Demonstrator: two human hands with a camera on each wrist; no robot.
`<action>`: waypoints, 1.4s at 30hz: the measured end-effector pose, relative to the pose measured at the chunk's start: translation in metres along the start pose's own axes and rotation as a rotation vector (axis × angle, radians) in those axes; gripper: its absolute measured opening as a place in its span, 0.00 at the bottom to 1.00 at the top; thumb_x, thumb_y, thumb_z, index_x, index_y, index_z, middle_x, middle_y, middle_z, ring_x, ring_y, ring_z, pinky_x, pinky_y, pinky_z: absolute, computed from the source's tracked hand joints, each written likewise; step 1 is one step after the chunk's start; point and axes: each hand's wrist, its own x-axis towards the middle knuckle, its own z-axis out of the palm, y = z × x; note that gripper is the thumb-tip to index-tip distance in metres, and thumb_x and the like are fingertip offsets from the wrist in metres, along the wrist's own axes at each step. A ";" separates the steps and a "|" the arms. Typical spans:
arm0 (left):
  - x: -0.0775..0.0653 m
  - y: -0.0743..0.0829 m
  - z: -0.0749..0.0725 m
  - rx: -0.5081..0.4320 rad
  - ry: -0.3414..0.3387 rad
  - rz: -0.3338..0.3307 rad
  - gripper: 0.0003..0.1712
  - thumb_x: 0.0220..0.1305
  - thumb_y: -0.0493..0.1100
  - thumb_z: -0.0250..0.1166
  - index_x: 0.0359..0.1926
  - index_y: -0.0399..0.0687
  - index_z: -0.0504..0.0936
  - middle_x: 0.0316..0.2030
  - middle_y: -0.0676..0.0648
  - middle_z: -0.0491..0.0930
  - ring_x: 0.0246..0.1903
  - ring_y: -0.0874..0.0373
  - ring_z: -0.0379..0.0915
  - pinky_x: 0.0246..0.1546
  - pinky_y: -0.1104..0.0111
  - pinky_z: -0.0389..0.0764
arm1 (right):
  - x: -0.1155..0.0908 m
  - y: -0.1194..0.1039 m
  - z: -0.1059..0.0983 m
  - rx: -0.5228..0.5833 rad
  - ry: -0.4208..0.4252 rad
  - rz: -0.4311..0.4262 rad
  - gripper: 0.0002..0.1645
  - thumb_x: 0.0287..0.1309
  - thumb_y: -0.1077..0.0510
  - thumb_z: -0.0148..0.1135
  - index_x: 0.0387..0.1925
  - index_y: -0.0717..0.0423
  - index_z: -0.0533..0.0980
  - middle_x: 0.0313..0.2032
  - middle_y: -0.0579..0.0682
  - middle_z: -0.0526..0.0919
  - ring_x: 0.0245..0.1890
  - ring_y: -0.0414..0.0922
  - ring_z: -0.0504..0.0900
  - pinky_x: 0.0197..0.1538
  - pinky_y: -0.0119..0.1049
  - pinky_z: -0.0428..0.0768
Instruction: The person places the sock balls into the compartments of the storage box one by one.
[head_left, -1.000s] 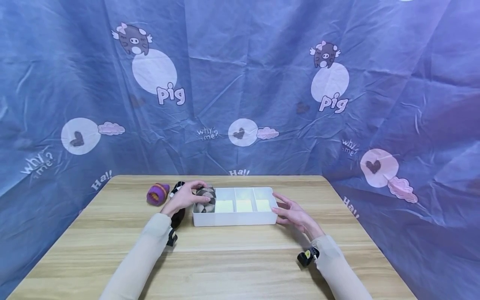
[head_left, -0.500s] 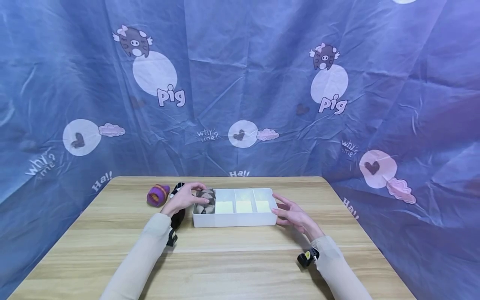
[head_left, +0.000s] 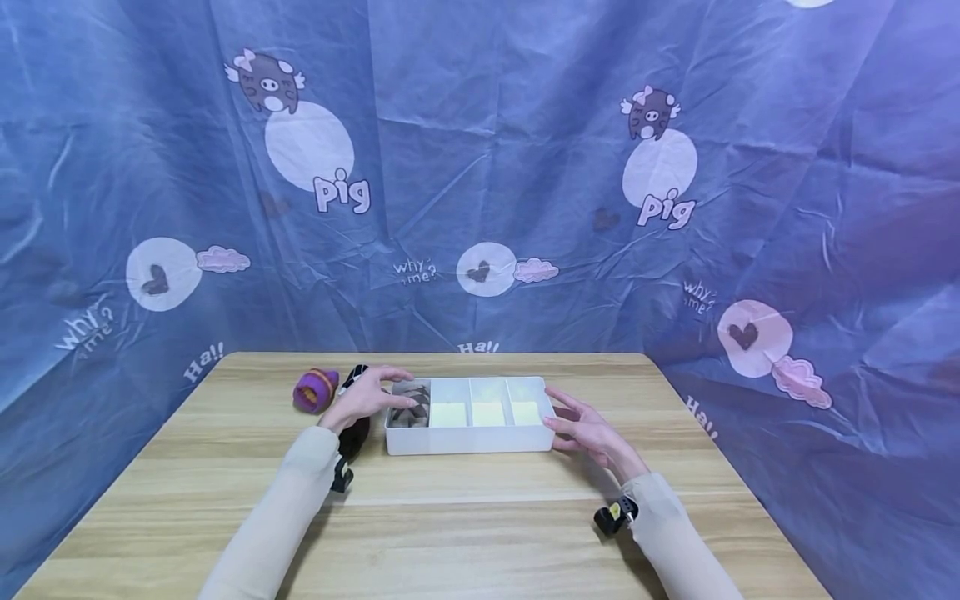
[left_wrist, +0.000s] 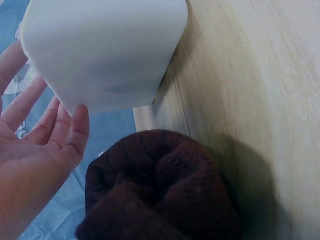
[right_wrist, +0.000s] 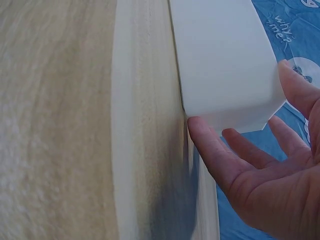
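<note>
A long white divided box [head_left: 470, 441] stands between the hands. In its leftmost compartment lies a grey-brown patterned cloth roll, seemingly a rolled sock [head_left: 408, 412]. My left hand [head_left: 366, 398] hovers at that end, thumb and fingers spread over the sock; the left wrist view shows fingertips along the box's end. My right hand [head_left: 592, 432] touches the opposite end with nearly straight, spread fingers, also seen in the right wrist view around the white end wall [right_wrist: 227, 60]. A dark knitted roll [left_wrist: 160, 185], likely a sock too, lies under my left wrist.
A purple knitted roll with an orange band [head_left: 316, 390] lies left of the left hand. The other compartments [head_left: 487, 413] show pale bottoms. All this rests on a wooden table [head_left: 465, 533], with a blue printed cloth [head_left: 480, 167] hanging behind it.
The patterned sock has sunk lower into the left compartment. My left hand has eased slightly left, its fingers loosening from the sock. My right hand stays at the box's end.
</note>
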 end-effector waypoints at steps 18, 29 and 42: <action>-0.029 -0.006 -0.015 -0.138 0.055 0.025 0.30 0.59 0.44 0.71 0.59 0.34 0.76 0.59 0.34 0.76 0.57 0.38 0.73 0.50 0.70 0.78 | -0.006 0.002 -0.001 -0.039 0.016 -0.009 0.46 0.65 0.57 0.62 0.77 0.49 0.50 0.73 0.72 0.49 0.50 0.47 0.81 0.51 0.42 0.83; -0.044 -0.024 -0.036 -0.238 0.125 0.003 0.30 0.58 0.39 0.71 0.59 0.28 0.75 0.55 0.25 0.76 0.54 0.42 0.77 0.45 0.78 0.78 | -0.004 -0.002 0.002 -0.018 0.007 -0.001 0.45 0.65 0.58 0.62 0.77 0.49 0.51 0.73 0.70 0.50 0.49 0.46 0.80 0.51 0.41 0.83; -0.059 -0.039 -0.050 -0.093 0.082 -0.046 0.30 0.56 0.44 0.74 0.56 0.34 0.78 0.55 0.32 0.79 0.54 0.42 0.76 0.50 0.74 0.76 | 0.001 0.000 0.003 -0.032 0.010 0.002 0.45 0.65 0.58 0.63 0.76 0.48 0.51 0.73 0.70 0.50 0.49 0.46 0.80 0.51 0.42 0.83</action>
